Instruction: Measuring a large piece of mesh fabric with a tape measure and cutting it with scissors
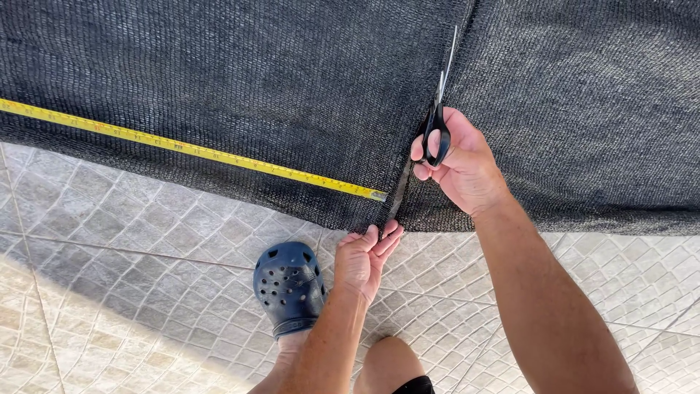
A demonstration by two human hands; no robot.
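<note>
Black mesh shade cloth (219, 73) covers the upper half of the view, spread flat on a tiled floor (109, 292). A cut runs through the cloth from its lower edge toward 12 o'clock. The right hand (459, 164) grips black-handled scissors (437, 120), fingers closed through the loops, blades pointing to 12 o'clock along the cut. The left hand (362, 255), at 7 o'clock from the right hand, lies with fingers extended, fingertips touching the cloth edge at the start of the cut. A yellow tape measure (182, 146) lies across the cloth, its end just beside the cut. A dark blue clog (288, 284) sits at 9 o'clock from the left hand.
</note>
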